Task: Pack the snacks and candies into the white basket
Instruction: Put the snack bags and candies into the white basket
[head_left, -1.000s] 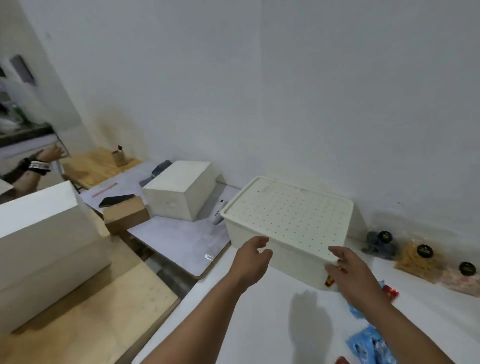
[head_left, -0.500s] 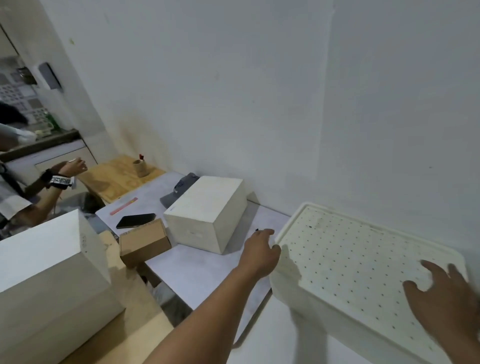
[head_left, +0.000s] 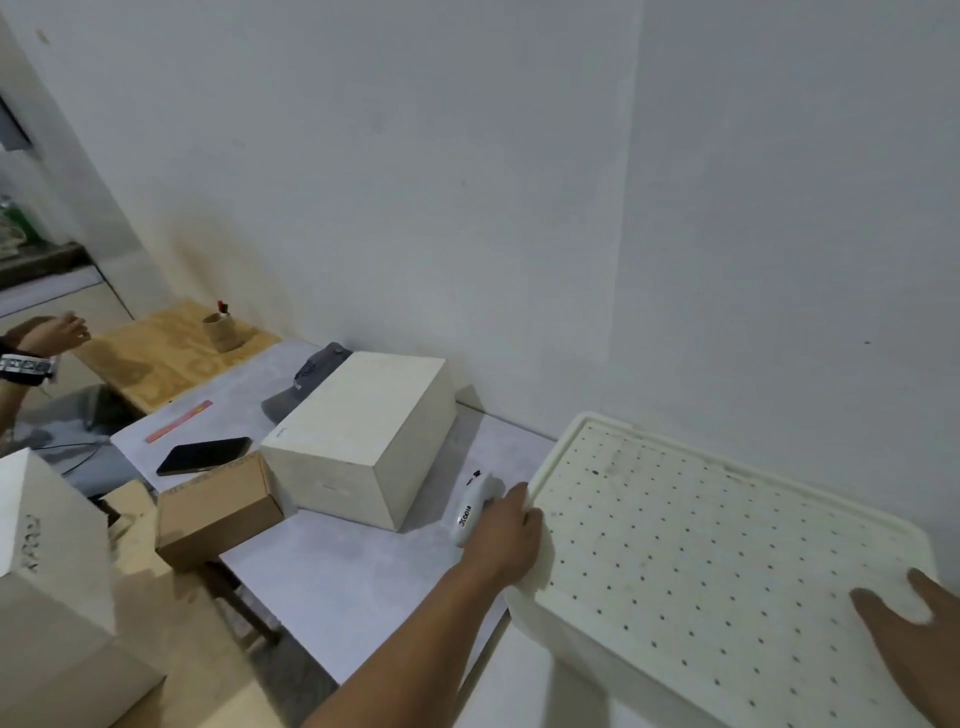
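The white basket (head_left: 566, 631) stands at the right under a flat perforated lid (head_left: 701, 545), so its inside is hidden. My left hand (head_left: 506, 540) grips the left edge of the lid, thumb near the corner. Near the lid's right end, my right hand (head_left: 914, 639) rests on top with its fingers spread flat. No snacks or candies are in view.
A small white device (head_left: 470, 512) with handwriting lies just left of my left hand. Behind it stand a white box (head_left: 363, 441), a cardboard box (head_left: 218, 509), a phone (head_left: 205, 454) and a grey cap (head_left: 311, 374). Another person's hand (head_left: 47, 338) is at far left.
The view has swung left and closer, so the snacks dropped out of sight. My left hand went from in front of the basket to the lid's left edge. My right hand settled on the lid.
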